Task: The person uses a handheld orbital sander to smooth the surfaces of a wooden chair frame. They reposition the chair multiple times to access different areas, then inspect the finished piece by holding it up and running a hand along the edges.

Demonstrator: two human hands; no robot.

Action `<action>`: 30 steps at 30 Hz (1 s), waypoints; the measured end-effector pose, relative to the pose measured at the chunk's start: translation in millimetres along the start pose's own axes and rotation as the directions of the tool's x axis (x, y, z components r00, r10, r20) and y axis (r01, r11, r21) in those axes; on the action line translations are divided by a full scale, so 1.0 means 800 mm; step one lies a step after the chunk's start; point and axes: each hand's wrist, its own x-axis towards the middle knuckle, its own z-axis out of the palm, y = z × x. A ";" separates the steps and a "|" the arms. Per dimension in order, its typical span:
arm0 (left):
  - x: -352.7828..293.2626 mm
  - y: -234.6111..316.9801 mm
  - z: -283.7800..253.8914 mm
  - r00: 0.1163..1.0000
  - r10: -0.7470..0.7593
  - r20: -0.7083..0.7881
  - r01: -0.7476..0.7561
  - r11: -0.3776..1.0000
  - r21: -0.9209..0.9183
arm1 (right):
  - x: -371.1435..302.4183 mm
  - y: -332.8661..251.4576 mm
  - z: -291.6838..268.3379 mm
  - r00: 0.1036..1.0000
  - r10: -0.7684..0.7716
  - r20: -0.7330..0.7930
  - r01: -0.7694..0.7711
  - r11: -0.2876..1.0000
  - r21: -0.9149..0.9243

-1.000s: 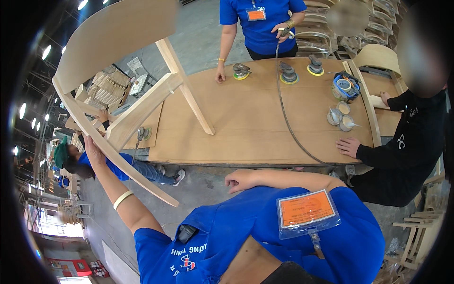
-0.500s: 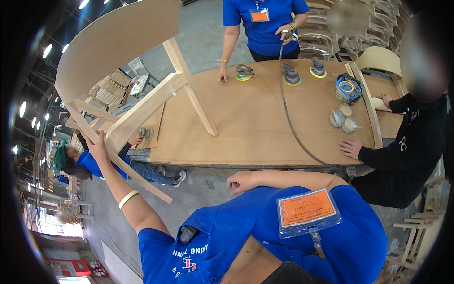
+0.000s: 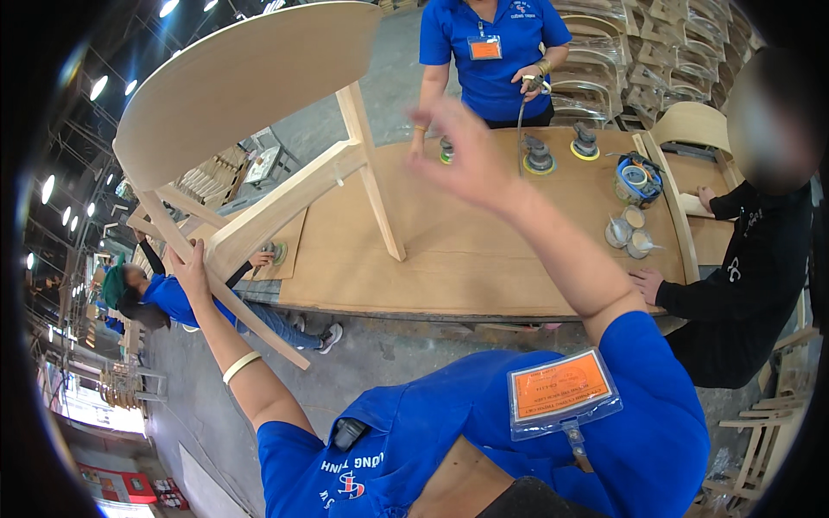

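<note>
My left hand (image 3: 192, 269) is closed around a leg of a pale wooden chair (image 3: 250, 91) with a wide curved backrest. The chair is tilted; one of its legs comes down over the cardboard-topped table (image 3: 466, 268). My right hand (image 3: 466, 160) is raised above the table, slightly blurred, holding nothing, with thumb and fingers apart. It is to the right of the chair, touching nothing, and partly covers a sander (image 3: 446, 150) behind it. Another round sander (image 3: 540, 157) lies just beyond my right wrist.
Across the table a person in blue (image 3: 496, 69) holds a hose (image 3: 522, 129). A third sander (image 3: 585, 142), a blue-rimmed tub (image 3: 637, 180) and several cups (image 3: 629, 233) lie right, near a person in black (image 3: 725, 276). Another person (image 3: 164, 293) works a sander (image 3: 275, 253) at left.
My right hand has risen from near my body to over the table and opened. The chair, still in my left hand, appears slightly further right and lower in view.
</note>
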 end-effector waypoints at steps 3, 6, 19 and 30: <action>0.001 0.008 0.007 1.000 0.014 0.018 -0.013 1.000 -0.022 | 0.090 -0.025 -0.024 0.917 -0.328 -0.228 0.284 0.936 -0.207; 0.003 0.016 0.013 0.998 0.042 0.036 -0.041 0.999 -0.024 | 0.144 -0.043 -0.030 0.916 -0.356 -0.184 0.304 0.916 -0.261; 0.018 0.042 0.042 0.991 0.093 0.093 -0.085 0.992 -0.091 | 0.176 -0.028 0.008 0.947 -0.278 -0.159 0.217 0.922 -0.322; 0.034 0.051 0.065 0.981 0.146 0.130 -0.129 0.984 -0.126 | 0.176 -0.008 -0.006 0.957 -0.213 -0.195 0.140 0.932 -0.333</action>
